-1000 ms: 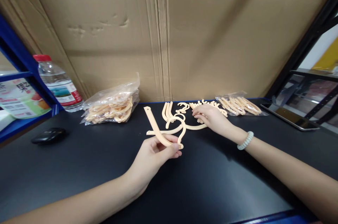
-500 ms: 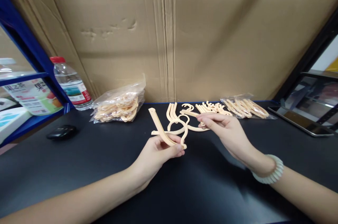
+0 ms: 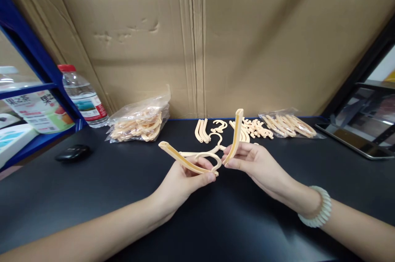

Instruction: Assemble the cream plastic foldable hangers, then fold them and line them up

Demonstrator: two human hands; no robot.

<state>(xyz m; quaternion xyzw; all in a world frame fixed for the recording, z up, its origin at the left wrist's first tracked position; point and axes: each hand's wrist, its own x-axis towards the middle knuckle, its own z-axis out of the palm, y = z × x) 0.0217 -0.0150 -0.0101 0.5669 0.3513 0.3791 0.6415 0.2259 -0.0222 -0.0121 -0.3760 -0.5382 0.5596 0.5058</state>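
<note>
My left hand (image 3: 182, 181) is closed on a cream-coloured hanger arm (image 3: 177, 157), whose channelled side shows. A curved hanger hook (image 3: 219, 161) rises from this arm's inner end, by my fingertips. My right hand (image 3: 262, 165) pinches a second hanger arm (image 3: 236, 135) near its lower end and holds it nearly upright. That lower end is close to the hook; whether they touch I cannot tell. Behind my hands lies a hanger (image 3: 219, 141) with its hook attached, partly hidden by what I hold.
Loose hanger arms (image 3: 202, 130), hooks (image 3: 219, 125) and small pieces (image 3: 256, 128) lie at the back of the black table (image 3: 123, 188). Bags of parts (image 3: 138, 124) (image 3: 288, 124) flank them. A mouse (image 3: 73, 153) and bottle (image 3: 84, 99) stand left, a tablet (image 3: 352, 140) right.
My right hand has come left and lower, turning its hanger arm from nearly level to upright. The arm in my left hand has tilted outward to the left, its hook turning with it.
</note>
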